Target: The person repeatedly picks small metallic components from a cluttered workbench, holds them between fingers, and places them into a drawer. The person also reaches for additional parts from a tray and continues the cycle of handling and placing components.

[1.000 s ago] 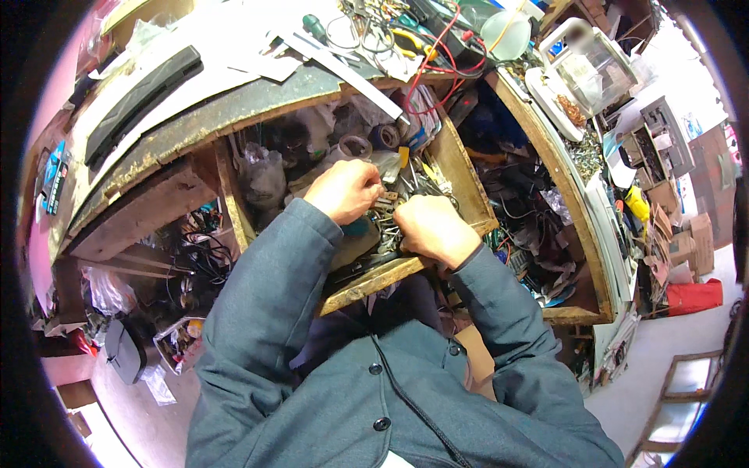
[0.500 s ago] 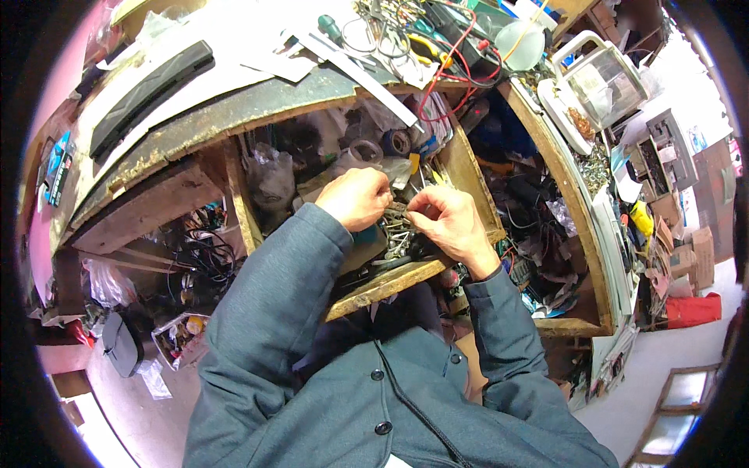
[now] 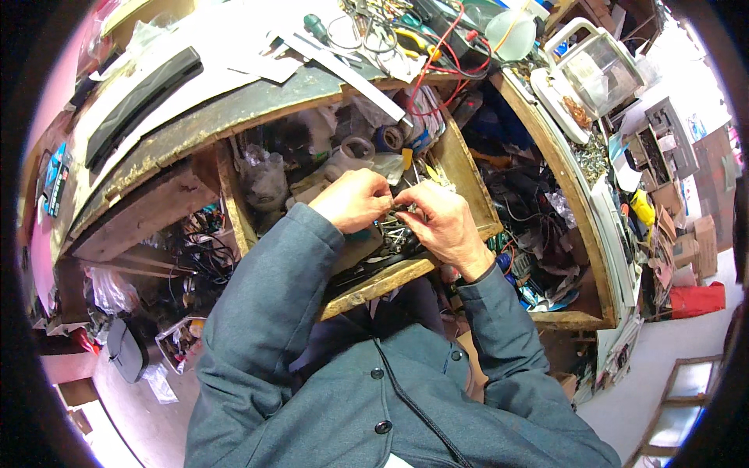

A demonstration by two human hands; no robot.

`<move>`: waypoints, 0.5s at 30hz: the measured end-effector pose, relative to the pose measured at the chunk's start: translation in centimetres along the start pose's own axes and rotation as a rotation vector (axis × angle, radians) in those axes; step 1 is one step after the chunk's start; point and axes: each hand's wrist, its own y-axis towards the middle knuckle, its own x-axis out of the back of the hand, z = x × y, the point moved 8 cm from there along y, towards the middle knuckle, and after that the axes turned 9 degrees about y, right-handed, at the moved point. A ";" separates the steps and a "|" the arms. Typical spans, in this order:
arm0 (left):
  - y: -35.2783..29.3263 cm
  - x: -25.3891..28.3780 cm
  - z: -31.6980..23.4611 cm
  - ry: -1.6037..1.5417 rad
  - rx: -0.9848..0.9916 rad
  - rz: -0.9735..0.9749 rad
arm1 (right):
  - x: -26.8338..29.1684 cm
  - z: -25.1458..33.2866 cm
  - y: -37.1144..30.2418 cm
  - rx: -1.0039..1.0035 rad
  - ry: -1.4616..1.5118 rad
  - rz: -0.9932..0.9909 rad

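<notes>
An open wooden drawer in front of me holds a heap of small metal screws, rolls of tape and plastic bags. Over the heap, my left hand is closed, its fingertips pinched together around something too small or hidden to name. My right hand has come up against it, thumb and forefinger also pinched; what they hold I cannot make out. Behind the hands lie a clear tape roll and a dark tape roll. A crumpled clear plastic bag fills the drawer's left part.
On the worktop lie a long black bar, a white strip, yellow-handled pliers and red wires. A clear-lidded container stands at the right. Cables and scraps crowd the open compartment beside the drawer.
My right hand has moved left, so its fingertips now meet those of my left hand. The left hand stays nearly in place. The whole view has shifted slightly.
</notes>
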 end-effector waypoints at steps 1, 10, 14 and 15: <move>0.0 -0.2 0.0 -0.041 -0.004 0.014 | -0.1 -0.1 0.0 0.007 0.013 0.000; -0.2 2.1 0.5 -0.245 0.041 -0.147 | -0.7 -1.0 -0.4 -0.081 -0.140 0.109; -0.3 1.1 0.1 -0.581 0.056 -0.042 | -1.9 -1.7 -0.4 -0.249 -0.196 0.311; -0.3 1.1 0.0 -0.627 0.052 -0.022 | -2.3 -2.2 -0.4 -0.284 -0.205 0.348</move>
